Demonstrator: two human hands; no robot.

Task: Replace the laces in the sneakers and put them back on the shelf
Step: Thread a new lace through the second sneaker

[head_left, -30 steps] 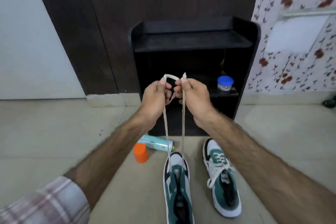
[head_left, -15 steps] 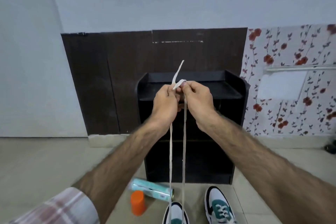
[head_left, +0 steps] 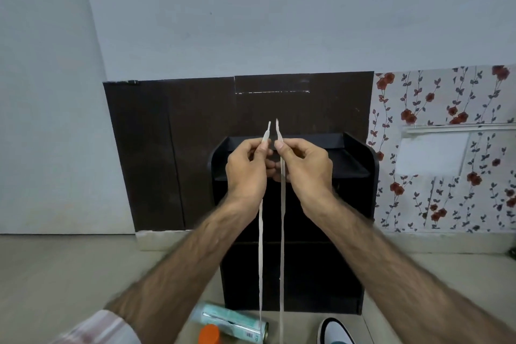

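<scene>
Both lace tips now stand apart; your left hand (head_left: 245,170) and right hand (head_left: 305,169) each pinch one end of the off-white flat lace (head_left: 282,232). Spray can (head_left: 237,324) label unreadable.

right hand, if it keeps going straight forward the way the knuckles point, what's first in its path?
Probably the black shelf: the right hand, pinching a lace end, sits in front of its top tray. The left hand is beside it, not ahead. Depth is unclear.

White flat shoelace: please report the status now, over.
Left hand and right hand each pinch one end of the white flat shoelace, strands hanging taut. Nothing in the way.
</scene>
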